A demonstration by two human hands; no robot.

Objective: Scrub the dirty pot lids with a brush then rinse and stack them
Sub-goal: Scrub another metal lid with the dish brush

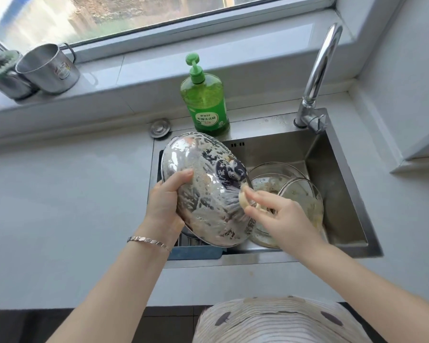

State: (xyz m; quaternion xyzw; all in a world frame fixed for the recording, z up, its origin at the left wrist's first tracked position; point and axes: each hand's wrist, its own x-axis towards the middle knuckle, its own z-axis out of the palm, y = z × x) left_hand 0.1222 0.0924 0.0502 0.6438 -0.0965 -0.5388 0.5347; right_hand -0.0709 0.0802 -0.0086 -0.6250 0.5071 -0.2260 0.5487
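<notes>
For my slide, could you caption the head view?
Left hand tilts soapy lid over sink; right hand scrubs it.

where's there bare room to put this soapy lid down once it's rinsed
The counter left of the sink is bare, from the sink edge to the frame's left. The strip right of the sink, below the tap, is bare but narrow. The basin is crowded with two dirty glass lids; the back rim holds the soap bottle.
</notes>
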